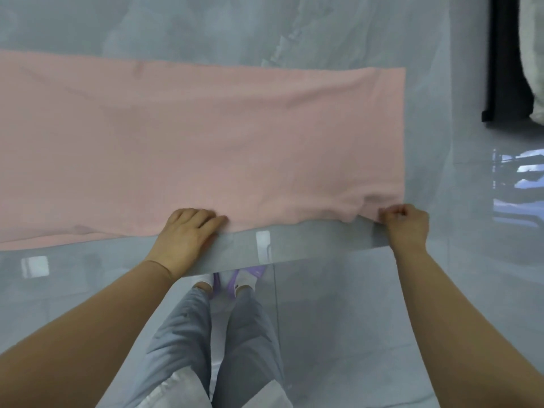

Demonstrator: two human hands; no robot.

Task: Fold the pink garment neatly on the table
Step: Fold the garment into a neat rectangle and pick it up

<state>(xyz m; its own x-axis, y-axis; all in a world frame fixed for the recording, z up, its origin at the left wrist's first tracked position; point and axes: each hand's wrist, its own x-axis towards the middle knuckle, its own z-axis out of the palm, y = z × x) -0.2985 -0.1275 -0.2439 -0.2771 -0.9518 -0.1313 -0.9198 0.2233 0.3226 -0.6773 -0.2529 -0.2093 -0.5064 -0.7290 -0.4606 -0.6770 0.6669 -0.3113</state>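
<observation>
Now the left hand point(188, 228) presses flat on the pink garment point(203, 145) while the right hand point(404, 220) pinches its near right corner, ready to lift and fold it over.

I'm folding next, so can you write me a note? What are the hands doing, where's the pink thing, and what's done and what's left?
Left hand: fingers laid flat on the near edge of the pink garment, pressing it down.
Right hand: pinches the garment's near right corner.
Garment: spread in a long flat strip on the table, running out of view on the left.
Done: it is laid out and mostly smooth, with a small pucker by the pinched corner.
Left: probably fold the right end over toward the left, then smooth it. I cannot tell if it was already folded lengthwise.
</observation>
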